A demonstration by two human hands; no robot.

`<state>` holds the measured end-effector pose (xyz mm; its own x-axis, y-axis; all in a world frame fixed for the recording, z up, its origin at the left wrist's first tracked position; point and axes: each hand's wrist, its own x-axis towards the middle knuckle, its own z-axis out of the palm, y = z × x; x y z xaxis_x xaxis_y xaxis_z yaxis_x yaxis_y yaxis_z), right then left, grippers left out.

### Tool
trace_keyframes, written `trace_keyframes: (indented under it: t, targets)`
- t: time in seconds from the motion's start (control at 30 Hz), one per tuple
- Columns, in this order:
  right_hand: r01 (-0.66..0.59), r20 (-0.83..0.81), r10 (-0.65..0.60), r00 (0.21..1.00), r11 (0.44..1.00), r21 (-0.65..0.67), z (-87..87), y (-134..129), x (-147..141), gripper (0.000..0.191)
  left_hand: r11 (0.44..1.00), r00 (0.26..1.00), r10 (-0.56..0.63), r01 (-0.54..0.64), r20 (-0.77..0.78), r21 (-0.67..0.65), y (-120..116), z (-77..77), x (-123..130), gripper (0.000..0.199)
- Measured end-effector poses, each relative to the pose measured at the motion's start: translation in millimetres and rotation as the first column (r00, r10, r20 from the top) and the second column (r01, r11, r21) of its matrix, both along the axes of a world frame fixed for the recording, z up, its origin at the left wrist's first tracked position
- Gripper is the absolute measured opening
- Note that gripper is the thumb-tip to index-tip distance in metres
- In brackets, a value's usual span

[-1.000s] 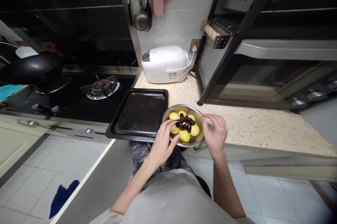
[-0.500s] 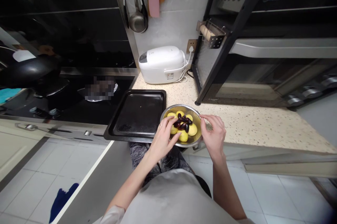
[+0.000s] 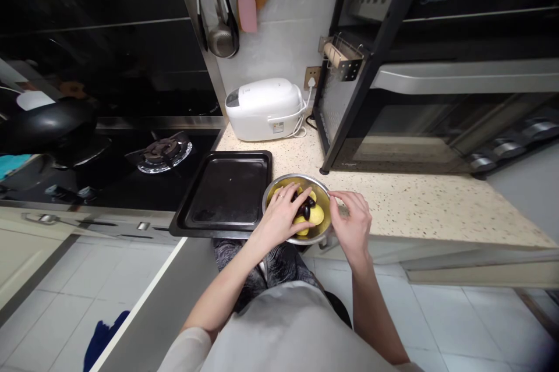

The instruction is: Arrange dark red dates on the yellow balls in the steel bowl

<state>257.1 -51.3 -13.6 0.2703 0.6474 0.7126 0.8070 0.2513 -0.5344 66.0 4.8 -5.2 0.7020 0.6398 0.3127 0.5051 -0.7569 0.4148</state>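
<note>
Right hand (image 3: 350, 223) pinched the bowl's rim (image 3: 301, 176), a sure hold on probably stiff metal; left hand (image 3: 279, 215) covered slippery-looking dark fruits (image 3: 306, 212), grip unclear.

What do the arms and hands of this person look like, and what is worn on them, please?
Both the left hand and the right hand are without gloves. A loose, light grey sleeve ends near the left elbow, leaving the left forearm bare; the right forearm is bare too.
</note>
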Motion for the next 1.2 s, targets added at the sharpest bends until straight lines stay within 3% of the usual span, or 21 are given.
trace_keyframes:
  t: [0.1,0.3,0.7,0.93,1.07,1.2]
  targets:
    - [0.000,0.002,0.000,1.000,1.000,-0.003,0.5,0,0,0.016,0.998,0.997,-0.050,0.052,-0.061,0.031,10,1.2,8,0.082]
    - [0.007,-0.015,-0.007,1.000,1.000,-0.019,-0.7,-3,4,0.016,0.990,0.983,-0.104,0.118,-0.149,0.084,18,4.4,15,0.051]
    - [-0.004,-0.019,0.003,1.000,1.000,-0.029,-3.2,-1,2,0.015,0.985,0.985,-0.148,0.155,-0.084,0.076,24,4.8,19,0.030]
    - [-0.015,-0.020,0.015,1.000,0.999,-0.031,-1.8,-1,1,0.017,0.991,0.967,-0.097,0.116,0.234,-0.067,26,6.3,17,0.021]
    - [-0.019,-0.017,0.019,1.000,0.999,-0.040,0.9,-3,3,0.016,0.995,0.892,0.036,0.012,0.451,-0.103,29,11.4,9,0.016]
    - [-0.053,0.028,0.057,0.998,0.991,-0.122,0.6,-7,7,0.014,0.986,0.842,0.162,-0.121,0.514,-0.113,32,18.5,-17,0.016]
